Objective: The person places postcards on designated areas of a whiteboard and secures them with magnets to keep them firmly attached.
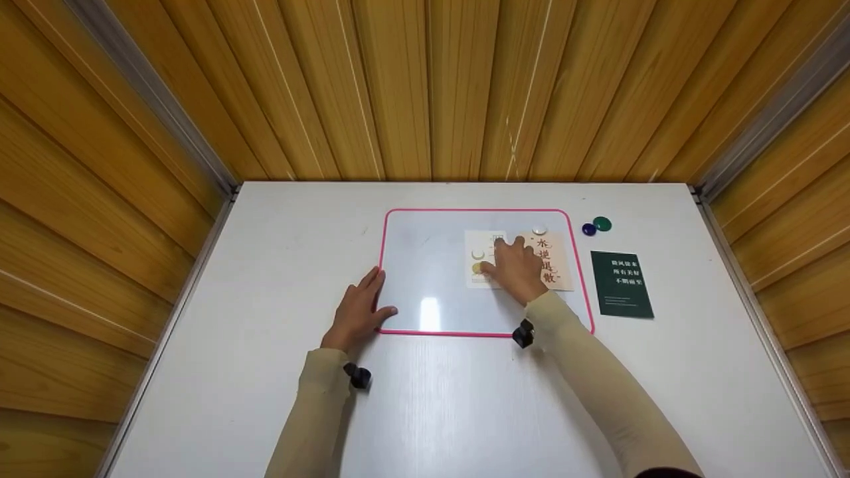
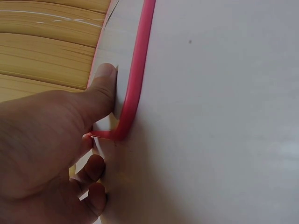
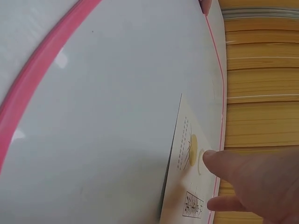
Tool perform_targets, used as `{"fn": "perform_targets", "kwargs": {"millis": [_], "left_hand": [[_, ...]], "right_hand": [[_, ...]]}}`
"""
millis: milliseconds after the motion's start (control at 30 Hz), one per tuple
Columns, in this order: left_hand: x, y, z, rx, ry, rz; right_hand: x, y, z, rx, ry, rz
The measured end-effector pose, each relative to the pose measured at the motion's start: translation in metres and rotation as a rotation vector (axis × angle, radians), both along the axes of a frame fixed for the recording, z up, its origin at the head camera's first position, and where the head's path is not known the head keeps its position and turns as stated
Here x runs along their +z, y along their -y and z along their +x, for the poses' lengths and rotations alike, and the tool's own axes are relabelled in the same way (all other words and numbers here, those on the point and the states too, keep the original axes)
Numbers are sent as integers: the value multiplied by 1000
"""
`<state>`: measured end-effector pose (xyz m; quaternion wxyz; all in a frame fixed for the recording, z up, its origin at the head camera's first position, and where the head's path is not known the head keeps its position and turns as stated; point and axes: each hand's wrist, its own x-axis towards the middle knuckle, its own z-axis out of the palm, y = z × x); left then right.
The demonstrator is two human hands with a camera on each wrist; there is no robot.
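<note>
A pink-framed whiteboard (image 1: 431, 265) lies on the table, its lower left corner held by my left hand (image 1: 356, 309). That thumb (image 2: 103, 84) rests on the board while the other fingers lie along its left edge. My right hand (image 1: 521, 269) is over a white card (image 1: 475, 279), with spread fingertips at the card's surface. Printed on this card are a yellow disc and a pale crescent; the hand hides part of it. Beside it lies a pink card (image 1: 561, 265) with red characters, partly covered by the hand. At its top edge sits a white round magnet (image 1: 539, 229).
Right of the board, a green magnet (image 1: 602, 224) and a dark blue magnet (image 1: 589, 230) lie touching. Below them is a dark green card (image 1: 621, 285) with white characters. Wood-patterned walls (image 1: 425, 86) border the white table (image 1: 425, 405) at the back and sides.
</note>
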<state>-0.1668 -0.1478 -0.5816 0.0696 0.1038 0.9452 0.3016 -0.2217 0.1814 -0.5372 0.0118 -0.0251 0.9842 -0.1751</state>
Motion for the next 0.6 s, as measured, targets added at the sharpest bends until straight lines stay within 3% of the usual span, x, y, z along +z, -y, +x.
{"fn": "perform_targets", "kwargs": {"millis": [300,600], "left_hand": [[1,0,0,5,10,16],[0,2,0,-10,-2,22]], "right_hand": [[7,-13,-7,4,-8,-5],[12,-38,-16,29,-100,11]]}}
